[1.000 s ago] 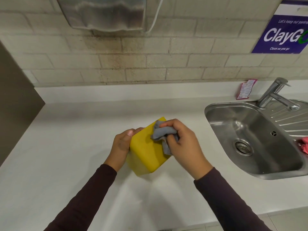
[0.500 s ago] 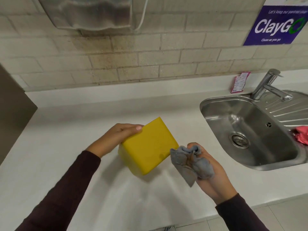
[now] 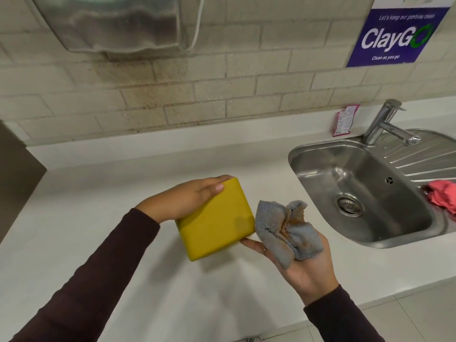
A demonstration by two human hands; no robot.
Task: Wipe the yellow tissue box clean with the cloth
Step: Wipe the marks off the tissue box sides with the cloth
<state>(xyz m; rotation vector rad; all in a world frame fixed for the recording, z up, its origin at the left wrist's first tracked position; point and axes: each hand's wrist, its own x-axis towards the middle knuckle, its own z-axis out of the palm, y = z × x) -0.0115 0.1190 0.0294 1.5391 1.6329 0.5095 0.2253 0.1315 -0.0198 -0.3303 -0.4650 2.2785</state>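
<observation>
The yellow tissue box (image 3: 217, 222) is held tilted above the white counter, a plain face turned up toward me. My left hand (image 3: 183, 199) grips its upper left side, thumb lying on the top edge. My right hand (image 3: 299, 261) is palm up just right of the box, fingertips touching its lower right corner. A crumpled grey cloth (image 3: 283, 229) with brownish stains lies in that palm, its edge against the box's right side.
A steel sink (image 3: 320, 159) with a tap (image 3: 385, 122) lies at the right, a pink rag (image 3: 443, 196) on its drainer. A pink sachet (image 3: 344, 119) leans on the tiled wall. A metal dispenser (image 3: 118, 23) hangs above. The counter's front edge (image 3: 370, 296) runs lower right.
My right hand lifted the cloth off the box's top, swung down to the right and turned palm up. My left hand rotated the box so a broad face points up.
</observation>
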